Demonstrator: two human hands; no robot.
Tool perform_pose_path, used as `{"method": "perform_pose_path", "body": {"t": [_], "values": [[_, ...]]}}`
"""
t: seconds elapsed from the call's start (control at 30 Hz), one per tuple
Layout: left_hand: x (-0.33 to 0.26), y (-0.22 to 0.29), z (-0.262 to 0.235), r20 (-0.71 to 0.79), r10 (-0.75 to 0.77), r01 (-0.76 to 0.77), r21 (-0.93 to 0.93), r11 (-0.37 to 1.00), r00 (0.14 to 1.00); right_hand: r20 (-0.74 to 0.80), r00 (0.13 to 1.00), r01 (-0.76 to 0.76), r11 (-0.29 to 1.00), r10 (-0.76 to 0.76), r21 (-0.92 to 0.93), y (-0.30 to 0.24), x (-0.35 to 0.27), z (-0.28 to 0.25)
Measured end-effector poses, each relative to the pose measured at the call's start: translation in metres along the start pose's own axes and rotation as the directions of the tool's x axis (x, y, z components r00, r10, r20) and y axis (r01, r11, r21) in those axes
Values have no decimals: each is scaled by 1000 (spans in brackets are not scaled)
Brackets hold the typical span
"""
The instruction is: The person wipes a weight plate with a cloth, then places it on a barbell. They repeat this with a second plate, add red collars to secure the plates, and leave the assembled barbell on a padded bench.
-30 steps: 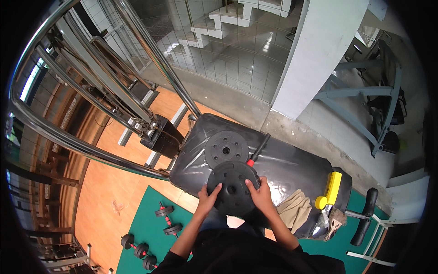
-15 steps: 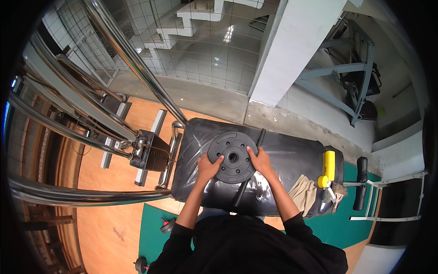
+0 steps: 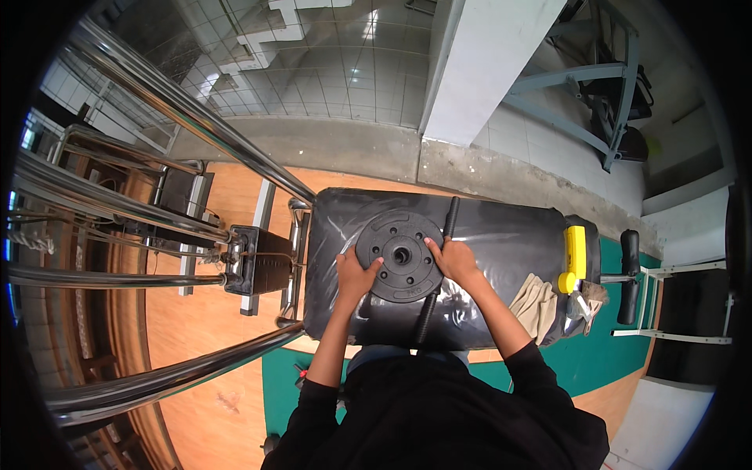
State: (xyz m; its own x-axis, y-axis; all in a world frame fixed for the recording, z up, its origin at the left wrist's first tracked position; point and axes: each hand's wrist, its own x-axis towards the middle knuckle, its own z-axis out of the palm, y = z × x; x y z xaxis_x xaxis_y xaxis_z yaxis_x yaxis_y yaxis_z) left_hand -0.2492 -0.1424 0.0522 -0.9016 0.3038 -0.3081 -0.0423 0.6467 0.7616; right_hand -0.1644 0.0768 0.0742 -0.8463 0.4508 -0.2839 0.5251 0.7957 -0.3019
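Note:
A round black weight plate (image 3: 409,288) with a centre hole and a ring of small holes is between my two hands, over a black padded bench (image 3: 501,231). My left hand (image 3: 357,276) grips its left edge, thumb on the top face. At the right edge my right hand (image 3: 454,261) is closed on the plate in the same way. A black threaded dumbbell bar (image 3: 426,317) lies across the bench, partly hidden under the plate and my right hand. Whether the plate rests on the bar or is held just above it, I cannot tell.
On the bench's right end are beige gloves (image 3: 536,305), a yellow tool (image 3: 576,251) and a brush (image 3: 594,296). Chrome machine posts (image 3: 196,117) and a black weight stack (image 3: 262,262) stand to the left. A white pillar (image 3: 486,70) rises beyond the bench, and a green mat (image 3: 603,356) lies below.
The view has shifted slightly, and the plate has turned a little between my hands. Both hands keep hold of its edges.

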Motion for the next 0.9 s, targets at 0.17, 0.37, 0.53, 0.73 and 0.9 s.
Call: {"method": "perform_pose_path", "body": {"t": [0.17, 0.37, 0.53, 0.73, 0.9], "values": [[2, 5, -13, 75, -13, 13, -1, 1000, 997, 30, 997, -66, 998, 66, -16, -10, -8, -6], [0, -4, -15, 47, -21, 23, -48, 999, 999, 85, 977, -214, 942, 198, 260, 2, -25, -15], [-15, 9, -39, 41, -148, 150, -61, 987, 988, 51, 944, -321, 868, 327, 380, 36, -72, 14], [-52, 23, -76, 510, -292, 11, 483, 876, 809, 193, 919, -393, 844, 345, 364, 84, -151, 59], [-86, 4, -20, 713, -248, -140, 438, 888, 656, 182, 904, -427, 825, 386, 371, 116, -199, 69]]}}
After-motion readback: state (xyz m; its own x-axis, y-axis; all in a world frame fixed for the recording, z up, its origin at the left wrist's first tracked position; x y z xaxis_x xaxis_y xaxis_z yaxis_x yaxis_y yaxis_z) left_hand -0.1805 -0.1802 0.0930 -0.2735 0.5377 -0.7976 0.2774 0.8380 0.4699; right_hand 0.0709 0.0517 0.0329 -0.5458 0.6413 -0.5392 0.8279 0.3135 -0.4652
